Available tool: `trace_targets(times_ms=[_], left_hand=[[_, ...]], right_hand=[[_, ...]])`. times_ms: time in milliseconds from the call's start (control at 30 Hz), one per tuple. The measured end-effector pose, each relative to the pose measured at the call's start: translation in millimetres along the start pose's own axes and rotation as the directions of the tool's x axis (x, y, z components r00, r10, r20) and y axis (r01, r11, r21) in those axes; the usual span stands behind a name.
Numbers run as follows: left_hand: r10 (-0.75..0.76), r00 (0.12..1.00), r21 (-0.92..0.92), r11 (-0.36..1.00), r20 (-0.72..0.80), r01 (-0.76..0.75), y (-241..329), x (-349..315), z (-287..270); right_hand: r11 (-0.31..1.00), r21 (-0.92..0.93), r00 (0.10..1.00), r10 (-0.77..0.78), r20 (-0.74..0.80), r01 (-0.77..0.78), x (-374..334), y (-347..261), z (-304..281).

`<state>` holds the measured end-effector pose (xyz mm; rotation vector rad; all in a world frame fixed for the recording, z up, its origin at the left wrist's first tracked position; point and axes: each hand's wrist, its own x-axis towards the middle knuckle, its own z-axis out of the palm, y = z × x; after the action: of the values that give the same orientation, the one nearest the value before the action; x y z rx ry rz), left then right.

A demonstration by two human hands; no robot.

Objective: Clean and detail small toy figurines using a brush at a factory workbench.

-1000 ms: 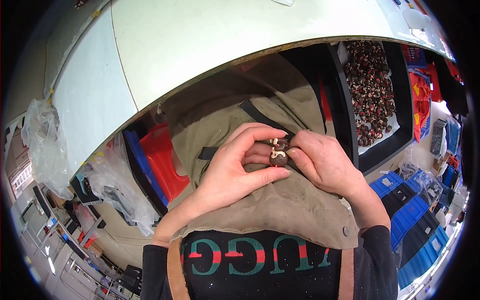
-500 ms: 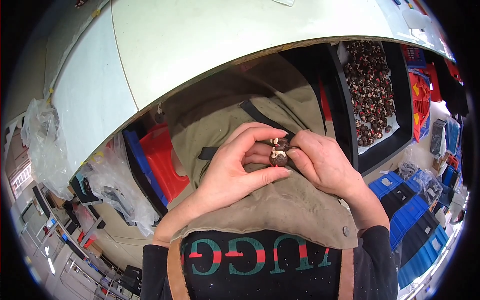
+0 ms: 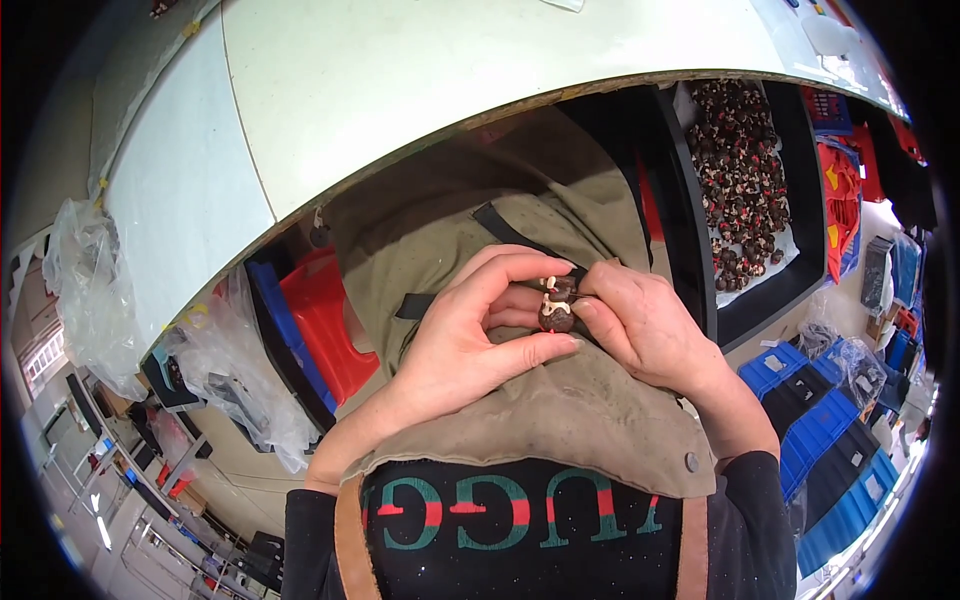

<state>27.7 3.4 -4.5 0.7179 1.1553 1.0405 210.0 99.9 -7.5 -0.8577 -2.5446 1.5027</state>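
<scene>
Above my lap, a small dark brown figurine (image 3: 555,316) with cream and red details is pinched between the thumb and fingers of my left hand (image 3: 480,310). It has a rounded body and a smaller upper part. My right hand (image 3: 645,325) is closed at the figurine's right side, its thumb and forefinger pressed together on a thin dark thing whose kind I cannot make out. Under both hands lies the olive-brown apron (image 3: 560,410) that I wear.
A pale tabletop (image 3: 450,60) curves across the front. To the right, a black tray (image 3: 700,220) holds many similar small figurines (image 3: 740,180) on white lining. Blue crates (image 3: 810,440) stand at the lower right. Clear plastic bags (image 3: 235,370) and a red plastic seat (image 3: 330,325) are at the left.
</scene>
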Motion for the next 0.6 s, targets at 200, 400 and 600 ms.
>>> trace_targets(times_ms=[200, 400, 600], left_hand=[[-0.007, 1.0, -0.034, 0.999, 0.003, 0.007, 0.7, 0.5, 0.3], [-0.003, 1.0, -0.031, 1.0, 0.011, 0.004, 1.6, -0.3, 0.3], [-0.024, 0.999, -0.072, 0.997, 0.022, 0.026, 2.1, -0.8, -0.2]], right_hand=[[1.0, 0.011, 1.0, 0.001, -0.023, -0.001, -0.6, -2.5, -0.4], [1.0, 0.007, 0.999, -0.025, -0.023, 0.025, -1.3, -2.5, -0.6], [1.0, -0.011, 1.0, -0.013, -0.001, 0.013, -2.9, -4.2, -0.5]])
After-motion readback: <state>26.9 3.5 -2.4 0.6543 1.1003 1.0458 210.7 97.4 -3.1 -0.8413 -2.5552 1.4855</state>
